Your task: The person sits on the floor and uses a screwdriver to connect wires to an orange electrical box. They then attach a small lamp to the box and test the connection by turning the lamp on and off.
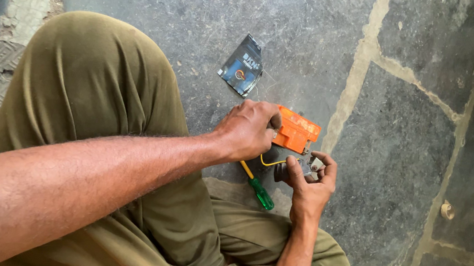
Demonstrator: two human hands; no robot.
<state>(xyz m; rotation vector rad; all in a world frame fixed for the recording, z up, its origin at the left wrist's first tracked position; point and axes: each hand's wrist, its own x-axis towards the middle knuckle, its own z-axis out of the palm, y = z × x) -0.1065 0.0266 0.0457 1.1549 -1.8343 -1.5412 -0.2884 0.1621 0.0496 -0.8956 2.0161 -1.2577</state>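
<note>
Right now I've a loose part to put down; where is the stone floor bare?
Bare stone lies on the big dark slab right of the orange plastic device, and above the small dark foil packet. It is crowded where the left hand, right hand and green-handled screwdriver meet.

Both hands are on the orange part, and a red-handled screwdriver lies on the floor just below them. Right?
Not quite: the screwdriver has a green handle, not red. The head view shows it below the left hand and right hand, both on the orange part.
</note>
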